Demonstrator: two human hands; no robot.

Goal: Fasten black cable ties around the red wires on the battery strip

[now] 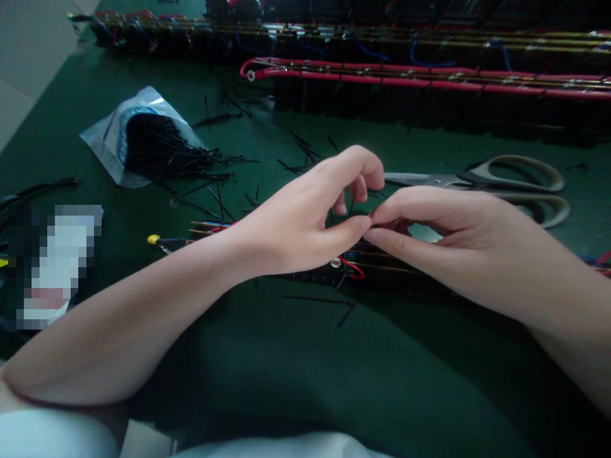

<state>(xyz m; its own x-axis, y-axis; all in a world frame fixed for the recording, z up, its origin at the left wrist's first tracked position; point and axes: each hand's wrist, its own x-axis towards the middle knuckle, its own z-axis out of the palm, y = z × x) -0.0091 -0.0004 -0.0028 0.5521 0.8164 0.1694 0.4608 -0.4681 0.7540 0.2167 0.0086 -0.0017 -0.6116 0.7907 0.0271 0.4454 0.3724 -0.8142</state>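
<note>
My left hand (310, 216) and my right hand (443, 235) meet over a wire harness (353, 267) that lies across the green table (334, 381). Both hands are closed in a pinch, fingertips touching at the middle. A thin black cable tie (352, 202) shows between the left fingers. The right thumb and forefinger press on red wires of the harness. A red wire loop (353, 268) peeks out under the left palm. The harness end with a yellow terminal (153, 240) lies to the left.
Large scissors (506, 184) lie just beyond my right hand. An open plastic bag of black cable ties (143, 137) sits at the back left, with loose ties scattered around. Finished red and gold harnesses (429, 73) run along the far edge. A blurred object (57, 261) lies at the left.
</note>
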